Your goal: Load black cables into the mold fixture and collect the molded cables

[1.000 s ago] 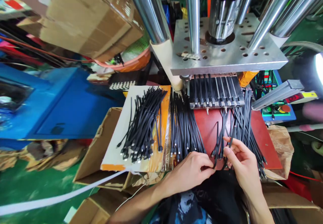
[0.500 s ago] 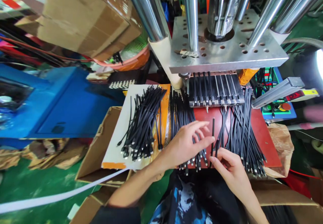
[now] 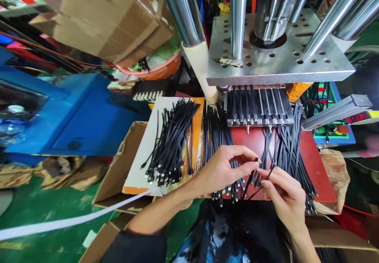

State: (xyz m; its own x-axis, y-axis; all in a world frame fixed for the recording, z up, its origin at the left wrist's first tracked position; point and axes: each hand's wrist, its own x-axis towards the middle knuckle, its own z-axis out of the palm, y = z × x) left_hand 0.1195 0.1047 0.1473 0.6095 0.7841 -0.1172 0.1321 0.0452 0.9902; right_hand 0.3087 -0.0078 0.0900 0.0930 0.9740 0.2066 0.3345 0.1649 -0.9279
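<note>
While left hand [image 3: 229, 166] pinches small black cable tip [image 3: 257, 160], right hand [image 3: 286, 186] pinches thin curved black cable [image 3: 270, 172], both over smooth red counter [image 3: 247, 137]; left fingers [image 3: 245, 169], loosely spread half second ago, now pressed together on tip.

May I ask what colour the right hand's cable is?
The thin flat cable is black; head view.
</note>
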